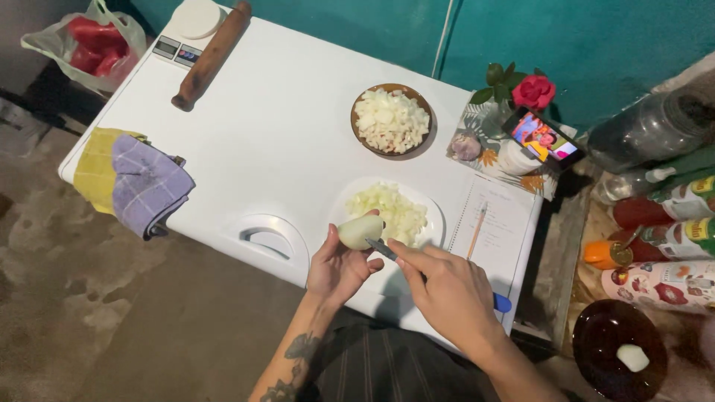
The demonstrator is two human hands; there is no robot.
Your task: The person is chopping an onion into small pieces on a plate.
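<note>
Your left hand (pixel 339 268) grips a peeled onion (pixel 360 231) — your right hand (pixel 447 290) grips a knife (pixel 383 249) against it — at the white table's (pixel 275 134) front edge.

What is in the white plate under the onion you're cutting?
The white plate holds a heap of chopped onion pieces. The left hand, its onion piece and the knife cover the plate's near edge.

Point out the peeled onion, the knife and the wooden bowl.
peeled onion (pixel 360 231), head view, middle of its pale side.
knife (pixel 382 248), head view, flat of the blade.
wooden bowl (pixel 430 134), head view, brown rim at right.
</note>
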